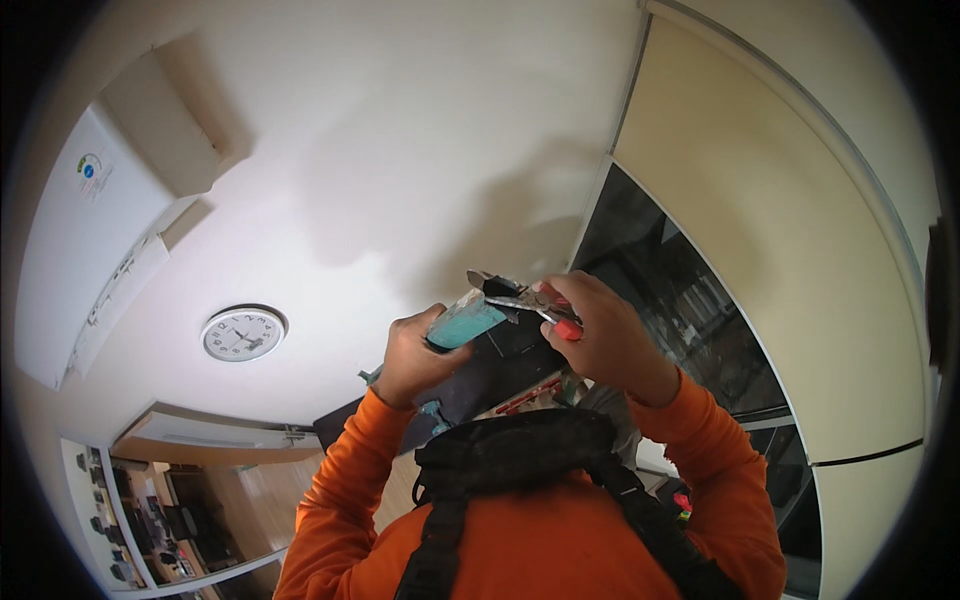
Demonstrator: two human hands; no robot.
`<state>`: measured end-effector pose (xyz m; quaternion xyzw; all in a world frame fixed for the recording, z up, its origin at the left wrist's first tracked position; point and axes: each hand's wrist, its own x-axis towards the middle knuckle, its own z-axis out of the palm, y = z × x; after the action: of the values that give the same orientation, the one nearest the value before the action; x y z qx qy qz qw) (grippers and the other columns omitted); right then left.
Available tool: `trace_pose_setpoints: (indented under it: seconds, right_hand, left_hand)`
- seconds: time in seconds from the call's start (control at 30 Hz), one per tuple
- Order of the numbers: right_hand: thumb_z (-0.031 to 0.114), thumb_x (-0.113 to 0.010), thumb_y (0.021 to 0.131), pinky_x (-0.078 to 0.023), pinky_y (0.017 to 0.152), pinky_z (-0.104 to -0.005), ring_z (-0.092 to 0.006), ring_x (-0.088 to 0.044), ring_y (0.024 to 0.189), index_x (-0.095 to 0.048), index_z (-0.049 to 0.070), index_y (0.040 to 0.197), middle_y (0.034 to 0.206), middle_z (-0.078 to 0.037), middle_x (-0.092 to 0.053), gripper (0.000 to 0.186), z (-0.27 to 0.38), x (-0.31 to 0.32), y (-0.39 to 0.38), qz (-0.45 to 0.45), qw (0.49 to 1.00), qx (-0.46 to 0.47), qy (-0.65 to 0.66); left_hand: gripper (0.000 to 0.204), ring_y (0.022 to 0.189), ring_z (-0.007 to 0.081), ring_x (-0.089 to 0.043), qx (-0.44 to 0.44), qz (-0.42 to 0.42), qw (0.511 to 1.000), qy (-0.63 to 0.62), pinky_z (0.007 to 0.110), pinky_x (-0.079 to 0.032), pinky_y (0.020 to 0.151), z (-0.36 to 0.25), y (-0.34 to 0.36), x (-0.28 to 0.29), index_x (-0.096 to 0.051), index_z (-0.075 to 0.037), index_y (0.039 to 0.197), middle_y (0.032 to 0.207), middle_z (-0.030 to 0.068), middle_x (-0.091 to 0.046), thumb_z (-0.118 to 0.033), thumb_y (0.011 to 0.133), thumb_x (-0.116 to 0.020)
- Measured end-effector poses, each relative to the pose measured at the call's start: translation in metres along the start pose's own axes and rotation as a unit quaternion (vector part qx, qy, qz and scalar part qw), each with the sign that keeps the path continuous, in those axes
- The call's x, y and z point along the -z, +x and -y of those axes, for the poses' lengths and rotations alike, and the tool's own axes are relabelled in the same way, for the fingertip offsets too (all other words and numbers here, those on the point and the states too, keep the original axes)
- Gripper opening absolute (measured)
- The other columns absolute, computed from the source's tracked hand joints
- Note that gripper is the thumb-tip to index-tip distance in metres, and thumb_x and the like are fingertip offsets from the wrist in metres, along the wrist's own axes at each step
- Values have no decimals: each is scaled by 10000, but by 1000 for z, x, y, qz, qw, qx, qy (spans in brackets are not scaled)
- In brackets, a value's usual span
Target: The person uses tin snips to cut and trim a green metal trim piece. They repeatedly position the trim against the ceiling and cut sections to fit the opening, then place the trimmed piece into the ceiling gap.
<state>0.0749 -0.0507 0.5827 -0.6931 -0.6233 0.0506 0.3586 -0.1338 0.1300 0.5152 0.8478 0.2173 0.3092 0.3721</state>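
Block: teal on its broad face, paler and whitish along the upper edge, dark at the end by the palm; slab-like, tilted, far end up and to the right. Fine surface detail too small to read.
Block position: the block is up in the air in front of the chest, in the left hand, wall behind.
Pliers: metal head, two red grips spread apart; the pliers lie across the block's upper right end. Dark patch at the head; cannot tell if it is part of the tool or a separate piece. Cannot tell if the jaws bite.
Left fingers: bent round the block's lower left end, open only as wide as the block; firm hold, some fingers hidden behind it.
Right fingers: curled round the red grips, partly closed; right hand has the pliers, back of hand toward camera.
Arms: both raised, elbows bent and out, forearms angling inward; hands near each other, right slightly higher. Orange sleeves.
Chest: black bag with straps.
Around: white wall, round clock at left, cream blind at right, dark table below the hands.
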Motion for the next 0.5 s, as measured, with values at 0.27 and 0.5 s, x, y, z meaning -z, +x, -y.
trace_pose_setpoints:
  seconds: [0.27, 0.5]
  right_hand:
    - [31, -728, 832, -507, 949, -423, -340, -631, 1037, -577, 18, 1304, 1131, -166, -634, 495, -5, 8, 8, 24, 996, 75, 33]
    - [28, -750, 794, -493, 963, -410, -312, -615, 1047, -568, 31, 1352, 1168, -143, -604, 587, 7, 19, 12, 52, 995, 89, 14]
  left_hand:
    - [256, 646, 309, -699, -4, -2, 999, 47, 363, -557, 639, -7, 5, 13, -655, -23, 873, 740, 137, -688, -159, 713, -803]
    - [267, 650, 312, -696, 24, 3, 999, 48, 360, -558, 641, -17, -12, 19, -664, -27, 887, 748, 143, -692, -160, 711, -813]
